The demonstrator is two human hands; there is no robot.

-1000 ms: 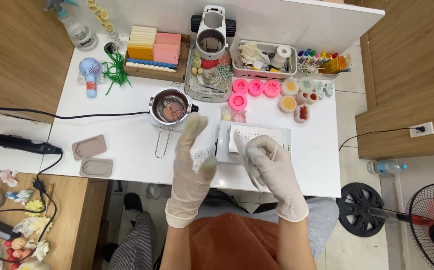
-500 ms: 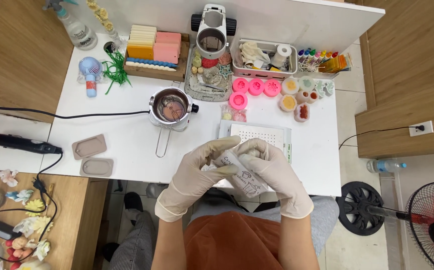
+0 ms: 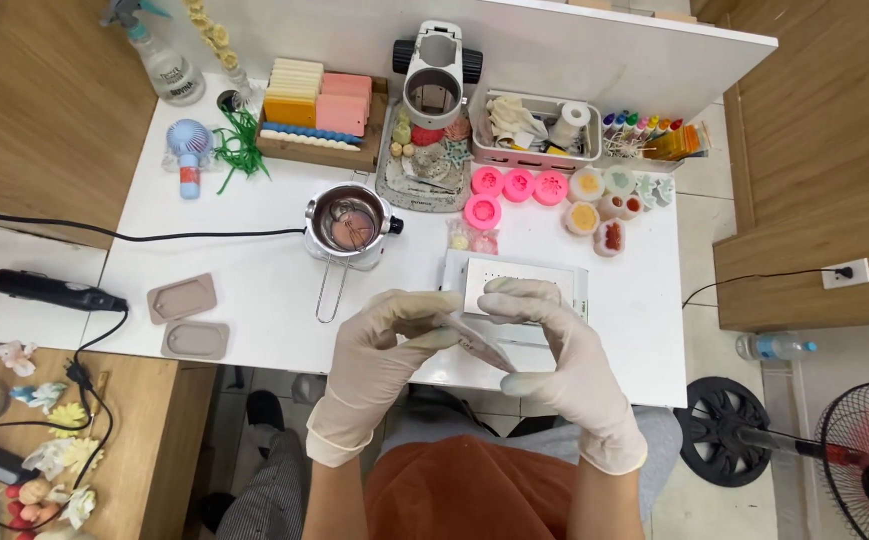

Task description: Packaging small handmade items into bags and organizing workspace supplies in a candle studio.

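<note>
Head view: both gloved hands, left hand (image 3: 379, 350) and right hand (image 3: 554, 350), pinch a small clear plastic packet (image 3: 474, 342) closed-fingered; slick gloves could let it slip onto the white worktop (image 3: 254, 250).

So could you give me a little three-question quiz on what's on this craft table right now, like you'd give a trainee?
1. True or false: both hands, the left hand and the right hand, wear pale gloves.
2. What do the hands hold between them? A) a small flat packet B) a spray bottle C) a black tool
3. What stands just behind the left hand, with a wire handle pointing toward the person?

Key: 1 true. 2 A. 3 the small metal pot.
</note>
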